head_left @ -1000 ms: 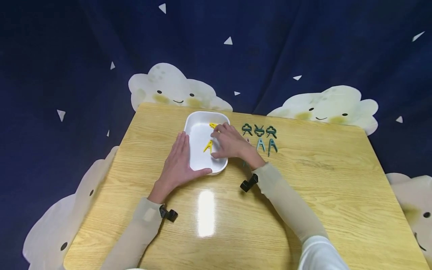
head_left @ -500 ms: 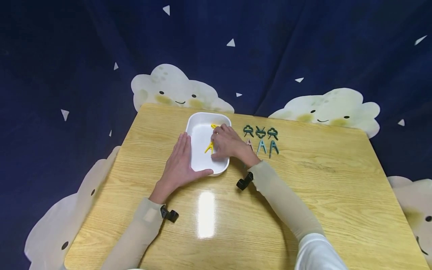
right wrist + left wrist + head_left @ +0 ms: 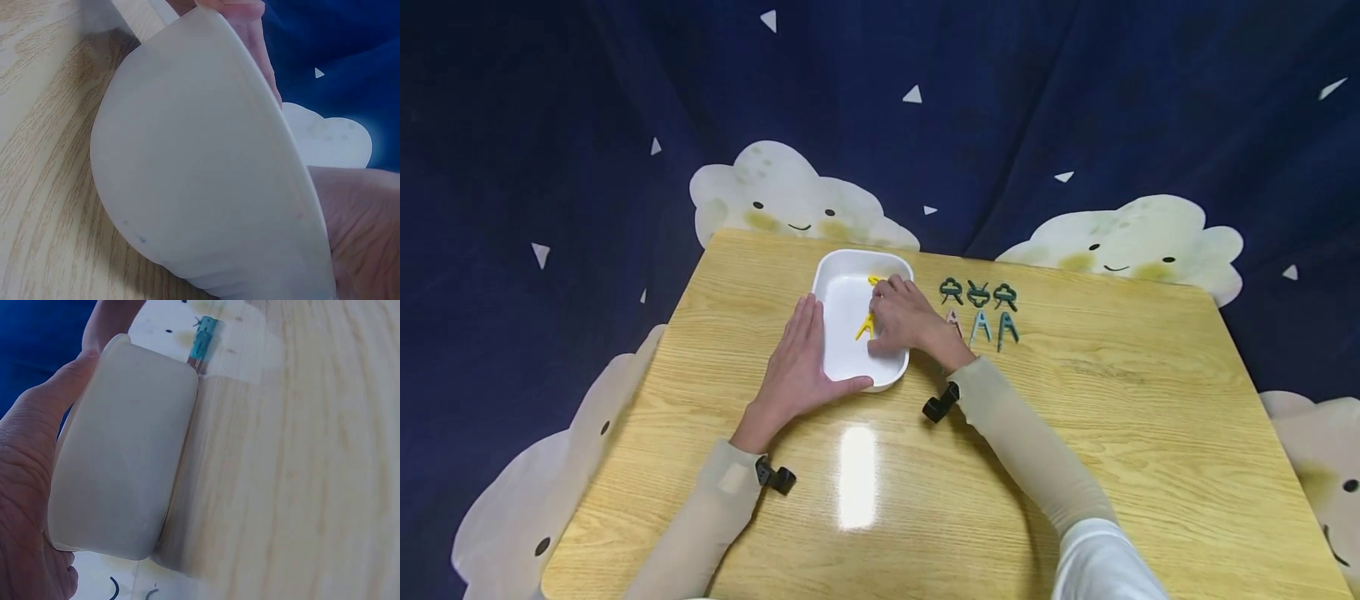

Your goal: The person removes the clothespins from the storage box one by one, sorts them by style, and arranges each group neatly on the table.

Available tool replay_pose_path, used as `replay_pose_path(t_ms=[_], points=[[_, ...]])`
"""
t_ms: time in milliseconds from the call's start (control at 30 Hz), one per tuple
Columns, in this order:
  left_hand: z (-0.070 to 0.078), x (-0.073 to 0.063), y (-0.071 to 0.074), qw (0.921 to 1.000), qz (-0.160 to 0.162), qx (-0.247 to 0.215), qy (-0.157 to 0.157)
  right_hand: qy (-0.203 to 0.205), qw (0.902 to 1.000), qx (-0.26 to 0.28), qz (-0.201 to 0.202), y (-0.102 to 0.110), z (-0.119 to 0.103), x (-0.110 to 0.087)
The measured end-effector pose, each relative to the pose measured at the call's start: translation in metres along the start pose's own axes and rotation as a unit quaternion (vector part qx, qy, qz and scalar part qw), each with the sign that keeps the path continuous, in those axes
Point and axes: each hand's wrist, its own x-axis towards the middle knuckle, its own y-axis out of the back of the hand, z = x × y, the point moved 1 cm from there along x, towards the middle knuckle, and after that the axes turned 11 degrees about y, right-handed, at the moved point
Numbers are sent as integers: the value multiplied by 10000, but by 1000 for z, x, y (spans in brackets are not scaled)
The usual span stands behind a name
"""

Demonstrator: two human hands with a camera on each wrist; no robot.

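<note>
A white plastic tub (image 3: 827, 362) stands on the wooden table in the head view. My left hand (image 3: 793, 358) rests against its left side and near corner, fingers straight and thumb (image 3: 69, 378) along the near rim. Inside the tub, my right hand (image 3: 906, 319) has curled fingers and pinches a yellow clothespin (image 3: 866, 328); its upper end is hidden by the fingertips. Another yellow clothespin (image 3: 875, 280) lies farther back in the tub, partly behind the same hand. The right wrist view shows mostly the tub's outer wall (image 3: 194, 150).
Right of the tub, several clips lie in two rows: dark green cloud-shaped clips (image 3: 978, 293) behind, then a pink clothespin (image 3: 953, 320), a light blue clothespin (image 3: 981, 326) and a teal clothespin (image 3: 1007, 329). A dark blue curtain (image 3: 970, 125) with clouds hangs behind the table.
My right hand has shifted slightly left and down onto the nearer yellow clothespin, its fingers closing over the upper end. My left hand stays on the tub.
</note>
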Motion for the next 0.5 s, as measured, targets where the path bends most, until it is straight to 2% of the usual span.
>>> replay_pose_path(t_ms=[500], points=[[2, 1, 2, 10000, -34, 27, -11, 78, 9991, 291, 309, 10, 2, -9]])
